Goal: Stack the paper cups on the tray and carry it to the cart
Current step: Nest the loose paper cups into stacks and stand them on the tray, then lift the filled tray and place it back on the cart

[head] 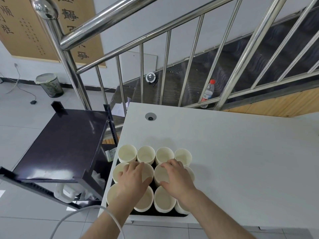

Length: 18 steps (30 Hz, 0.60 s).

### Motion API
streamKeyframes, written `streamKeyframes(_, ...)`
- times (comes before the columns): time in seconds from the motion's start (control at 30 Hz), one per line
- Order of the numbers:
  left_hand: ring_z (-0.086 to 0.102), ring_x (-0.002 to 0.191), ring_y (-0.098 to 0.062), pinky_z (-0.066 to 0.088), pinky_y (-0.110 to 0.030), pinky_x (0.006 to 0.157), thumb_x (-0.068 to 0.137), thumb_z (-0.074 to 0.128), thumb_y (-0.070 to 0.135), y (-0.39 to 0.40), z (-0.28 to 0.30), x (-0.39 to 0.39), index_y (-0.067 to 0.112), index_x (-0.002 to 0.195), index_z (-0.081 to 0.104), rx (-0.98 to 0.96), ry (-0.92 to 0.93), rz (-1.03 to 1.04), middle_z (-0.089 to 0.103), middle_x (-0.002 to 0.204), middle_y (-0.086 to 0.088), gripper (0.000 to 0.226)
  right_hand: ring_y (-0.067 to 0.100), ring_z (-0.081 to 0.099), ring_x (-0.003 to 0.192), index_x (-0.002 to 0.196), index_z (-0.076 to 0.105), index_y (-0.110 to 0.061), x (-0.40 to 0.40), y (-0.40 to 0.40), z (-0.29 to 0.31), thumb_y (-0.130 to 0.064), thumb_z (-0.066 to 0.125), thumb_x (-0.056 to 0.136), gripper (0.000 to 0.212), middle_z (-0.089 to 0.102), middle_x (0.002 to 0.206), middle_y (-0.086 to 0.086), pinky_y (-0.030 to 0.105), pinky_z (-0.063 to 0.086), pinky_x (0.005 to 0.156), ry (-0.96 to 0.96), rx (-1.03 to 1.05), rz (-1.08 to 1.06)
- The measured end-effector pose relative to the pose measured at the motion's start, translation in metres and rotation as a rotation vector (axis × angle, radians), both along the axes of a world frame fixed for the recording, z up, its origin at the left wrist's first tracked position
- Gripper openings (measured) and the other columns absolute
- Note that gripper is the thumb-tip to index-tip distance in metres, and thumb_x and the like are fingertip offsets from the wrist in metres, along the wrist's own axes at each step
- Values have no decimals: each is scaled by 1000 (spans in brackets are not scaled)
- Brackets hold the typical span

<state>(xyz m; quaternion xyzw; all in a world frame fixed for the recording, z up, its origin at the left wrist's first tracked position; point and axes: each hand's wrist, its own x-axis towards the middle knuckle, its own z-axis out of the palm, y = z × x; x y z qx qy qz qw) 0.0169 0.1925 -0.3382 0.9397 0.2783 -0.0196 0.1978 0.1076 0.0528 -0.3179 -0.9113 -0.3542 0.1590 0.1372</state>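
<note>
Several cream paper cups (146, 154) stand upright in rows on a black tray (155, 213) at the near left corner of the white table (241, 161). My left hand (133, 178) lies over a middle-row cup (119, 170), fingers curled round its rim. My right hand (176, 176) grips the neighbouring middle-row cup (161, 175) from above. My forearms hide parts of the front-row cups. The dark cart (65, 144) stands just left of the table.
A steel stair railing (165, 66) runs behind the table, with a plastic bottle (208, 93) beyond it. A waste bin (50, 85) stands on the tiled floor at the back left. A white cable (72, 216) loops near my left arm. A grommet hole (150, 116) sits in the tabletop.
</note>
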Motion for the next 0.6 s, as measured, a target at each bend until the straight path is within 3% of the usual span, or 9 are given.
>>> streamKeyframes(0.3, 36, 129, -17, 33, -33, 94, 84, 55, 55, -2, -4, 4, 31, 136, 40, 24, 6, -9, 38, 144, 14, 59, 17, 38, 125, 138, 44, -24, 0, 1, -2, -31, 66, 86, 56, 40, 135, -4, 31, 42, 98, 18, 8, -11)
streamKeyframes(0.43, 30, 136, -18, 30, -36, 100, 87, 53, 55, 1, 0, 1, 31, 142, 35, -9, 8, -19, 33, 148, 12, 63, 17, 38, 128, 139, 42, -24, 3, -1, 1, -36, 65, 86, 59, 40, 138, -6, 31, 42, 98, 10, 21, -1)
streamKeyframes(0.6, 41, 127, -21, 37, -43, 99, 89, 58, 43, 25, 19, -5, 25, 130, 53, -133, -272, 170, 47, 138, 5, 45, 14, 40, 128, 136, 48, -23, 17, -20, 4, -42, 61, 89, 52, 44, 136, -10, 28, 43, 93, -28, 187, -142)
